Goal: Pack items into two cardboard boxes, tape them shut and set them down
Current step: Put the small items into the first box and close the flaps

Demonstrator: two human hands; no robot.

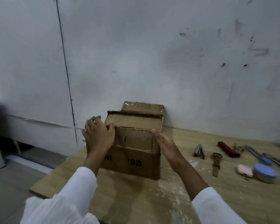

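Note:
A worn brown cardboard box (pixel 132 160) with black lettering stands on the wooden table (pixel 152 199), close to the wall. Its near flap stands up and its far flap leans back against the wall. My left hand (pixel 98 135) grips the box's upper left corner, thumb over the near flap's edge. My right hand (pixel 166 143) presses flat against the right side, fingertips at the top right corner. The inside of the box is hidden. Loose items lie to the right: a red stapler (pixel 199 151), a wristwatch (pixel 216 164), a pink earbud case (pixel 245 170) and a blue-lidded round tin (pixel 264 173).
A dark red flat case (pixel 228 149), blue-handled pliers (pixel 258 155) and small clips lie at the far right of the table. A white wall (pixel 152 62) rises directly behind the box. Left of the table edge is grey floor (pixel 10 183).

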